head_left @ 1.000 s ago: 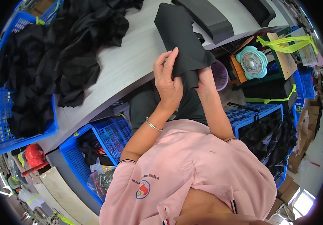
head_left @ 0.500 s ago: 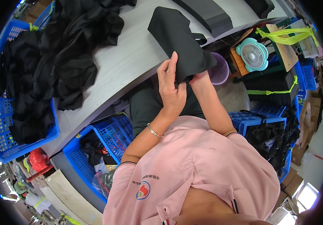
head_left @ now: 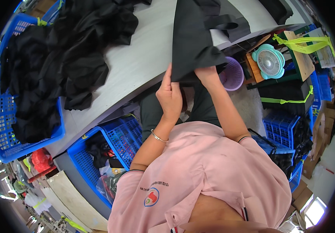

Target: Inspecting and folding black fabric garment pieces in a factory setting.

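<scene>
Grip on the black fabric piece (head_left: 192, 42) is two-handed: the left hand (head_left: 170, 97) has its fingers closed flat on the lower edge of the cloth, and the right hand (head_left: 207, 73) is clamped on the same edge just beside it, its fingers mostly hidden under the fabric. The piece hangs from both hands and extends away from them across the near edge of the grey table (head_left: 144, 62), with a black strap (head_left: 224, 23) lying on it beyond the right hand. Risk one: the hold covers only a short stretch of the edge, so the free part may slide off the table edge and drop toward the person's lap or the floor. Risk two: the strap could snag or fold under when the cloth is shifted. Risk three: the purple basket (head_left: 232, 73) stands just beside the right hand, below table level, and a trailing corner may catch on its rim. Risk four: the heap of black garments (head_left: 70, 58), well to the left of the left hand, could mix with the held piece if it is laid down too far leftward.
</scene>
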`<state>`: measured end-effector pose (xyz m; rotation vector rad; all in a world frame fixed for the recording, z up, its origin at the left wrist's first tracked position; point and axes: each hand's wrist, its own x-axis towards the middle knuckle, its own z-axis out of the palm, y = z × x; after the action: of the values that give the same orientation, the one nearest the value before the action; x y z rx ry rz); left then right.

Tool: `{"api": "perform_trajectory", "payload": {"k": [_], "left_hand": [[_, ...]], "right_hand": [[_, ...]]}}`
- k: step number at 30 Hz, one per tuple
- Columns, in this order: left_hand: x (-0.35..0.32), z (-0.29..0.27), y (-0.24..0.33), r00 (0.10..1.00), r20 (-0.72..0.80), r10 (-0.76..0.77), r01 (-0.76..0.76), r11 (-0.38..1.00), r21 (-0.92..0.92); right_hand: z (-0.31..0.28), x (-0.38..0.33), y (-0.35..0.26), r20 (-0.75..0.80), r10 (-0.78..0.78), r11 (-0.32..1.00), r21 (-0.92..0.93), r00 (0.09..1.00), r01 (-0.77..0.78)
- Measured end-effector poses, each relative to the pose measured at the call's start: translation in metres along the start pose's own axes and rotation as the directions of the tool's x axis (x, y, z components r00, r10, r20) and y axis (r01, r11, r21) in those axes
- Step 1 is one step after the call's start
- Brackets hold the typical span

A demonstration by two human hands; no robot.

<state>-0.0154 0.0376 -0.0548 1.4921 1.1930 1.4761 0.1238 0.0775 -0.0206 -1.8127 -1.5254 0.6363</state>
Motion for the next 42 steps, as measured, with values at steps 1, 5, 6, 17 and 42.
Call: {"api": "perform_trajectory", "payload": {"k": [1,5,6,17,42], "left_hand": [[-0.001,-0.005,-0.009,0.99,-0.005,-0.143,0.142,0.986,-0.087],[-0.003,-0.009,-0.038,0.887,0.063,-0.457,0.442,0.805,-0.395],[-0.004,-0.008,-0.043,0.821,0.128,-0.556,0.534,0.667,-0.519],[-0.001,0.014,-0.05,0.731,0.406,-0.548,0.663,0.431,-0.612],[0.011,-0.056,-0.023,0.854,0.073,-0.516,0.503,0.781,-0.371]], "right_hand": [[-0.007,0.001,0.002,0.087,-0.104,0.901,-0.413,0.991,0.131],[-0.015,-0.004,0.016,0.374,-0.144,0.661,0.725,0.916,-0.192],[-0.003,-0.004,0.019,0.302,-0.093,0.901,0.432,0.949,-0.05],[0.057,-0.014,0.003,-0.08,-0.45,0.738,-0.595,0.889,0.32],[0.043,-0.064,0.024,0.237,-0.458,0.815,-0.274,0.857,0.511]]}}
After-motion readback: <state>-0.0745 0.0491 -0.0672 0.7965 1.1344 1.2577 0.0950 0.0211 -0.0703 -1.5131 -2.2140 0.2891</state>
